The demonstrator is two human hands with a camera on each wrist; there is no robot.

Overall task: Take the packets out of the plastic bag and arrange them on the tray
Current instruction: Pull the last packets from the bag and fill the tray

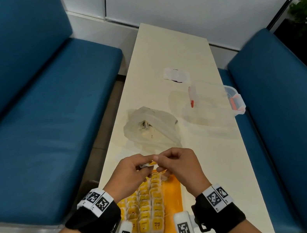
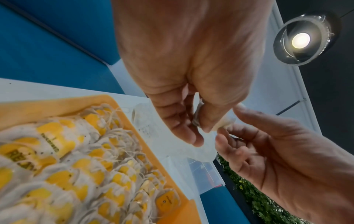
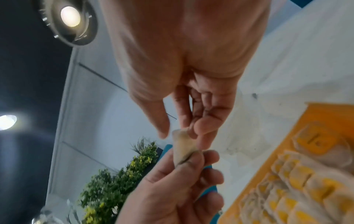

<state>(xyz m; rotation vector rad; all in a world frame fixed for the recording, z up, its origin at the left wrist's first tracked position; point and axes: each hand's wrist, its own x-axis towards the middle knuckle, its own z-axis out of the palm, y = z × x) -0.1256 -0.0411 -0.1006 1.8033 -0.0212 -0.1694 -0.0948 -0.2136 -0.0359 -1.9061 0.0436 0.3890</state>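
Over the far end of the orange tray [image 1: 173, 193], my left hand [image 1: 144, 168] and right hand [image 1: 162, 163] meet and pinch one packet [image 1: 150, 163] between them. It is a pale tea-bag packet [image 3: 182, 145]; in the right wrist view, the left hand grips its lower end and the right hand's thumb and fingers [image 3: 191, 130] pinch its top. Several yellow-tagged packets [image 1: 147, 205] lie in rows on the tray [image 2: 57, 104]. The crumpled, translucent plastic bag [image 1: 150, 129] sits open on the table just beyond my hands.
A cream table [image 1: 219, 166] runs away from me between two blue benches [image 1: 45, 114] [image 1: 291, 112]. A clear lidded box with orange clips [image 1: 234, 100] stands at the right edge, with a white slip [image 1: 176, 75] behind it. The tray's right strip is bare.
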